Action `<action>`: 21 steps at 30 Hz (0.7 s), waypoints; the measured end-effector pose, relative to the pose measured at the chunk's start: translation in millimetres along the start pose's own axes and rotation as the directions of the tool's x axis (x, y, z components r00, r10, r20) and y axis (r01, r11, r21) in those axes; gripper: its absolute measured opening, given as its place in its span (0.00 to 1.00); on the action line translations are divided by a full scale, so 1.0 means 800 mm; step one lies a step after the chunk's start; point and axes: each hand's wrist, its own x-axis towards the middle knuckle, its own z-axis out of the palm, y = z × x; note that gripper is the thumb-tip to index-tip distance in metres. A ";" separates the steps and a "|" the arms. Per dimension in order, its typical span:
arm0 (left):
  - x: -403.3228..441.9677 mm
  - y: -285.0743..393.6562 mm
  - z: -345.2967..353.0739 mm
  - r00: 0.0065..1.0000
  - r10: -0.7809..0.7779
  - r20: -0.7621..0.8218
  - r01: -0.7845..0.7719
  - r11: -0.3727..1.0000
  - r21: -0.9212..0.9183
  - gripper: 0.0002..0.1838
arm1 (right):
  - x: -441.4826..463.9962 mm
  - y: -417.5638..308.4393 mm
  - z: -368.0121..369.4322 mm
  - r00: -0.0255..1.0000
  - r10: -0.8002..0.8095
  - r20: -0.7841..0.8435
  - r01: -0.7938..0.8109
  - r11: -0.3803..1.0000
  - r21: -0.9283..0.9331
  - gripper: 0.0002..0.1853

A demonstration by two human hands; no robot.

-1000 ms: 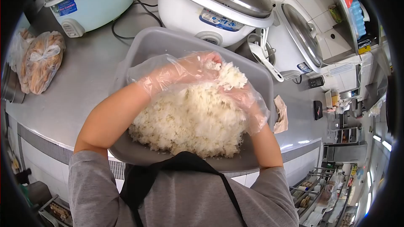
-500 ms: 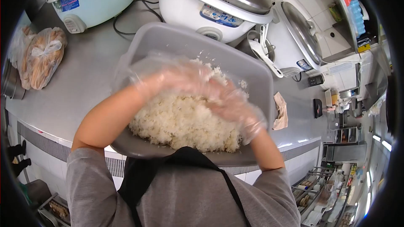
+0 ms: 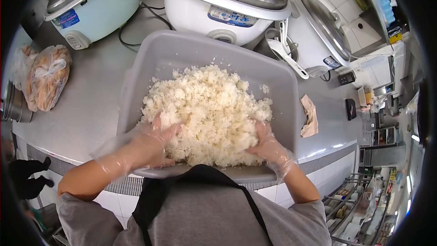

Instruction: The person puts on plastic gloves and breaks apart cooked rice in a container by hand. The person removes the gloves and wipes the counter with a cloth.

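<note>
A broad heap of cooked white rice (image 3: pixel 207 109) fills the middle of a grey plastic tub (image 3: pixel 284 105). At the heap's near left side is my left hand (image 3: pixel 152 143), in a clear plastic glove, fingers spread and tips against the rice. My right hand (image 3: pixel 269 148), gloved the same way, touches the near right side of the heap with thumb and fingers apart. Some fingertips are partly sunk in the grains. Neither hand has closed around any rice.
Behind the tub stand a pale green rice cooker (image 3: pixel 98 11), a large white cooker (image 3: pixel 227 13) and another white cooker (image 3: pixel 314 32). A white rice paddle (image 3: pixel 289 57) rests on a metal pot. Bagged food (image 3: pixel 49 77) lies left, a cloth (image 3: pixel 309 116) right.
Both hands have moved from the far part of the heap back toward me, parting to its left and right sides. The top of the rice is now uncovered.
</note>
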 end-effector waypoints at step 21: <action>0.048 0.046 -0.058 0.860 0.189 -0.475 -0.510 0.369 -0.777 0.30 | -0.002 -0.089 -0.016 0.931 -0.246 -0.269 0.311 0.153 0.938 0.33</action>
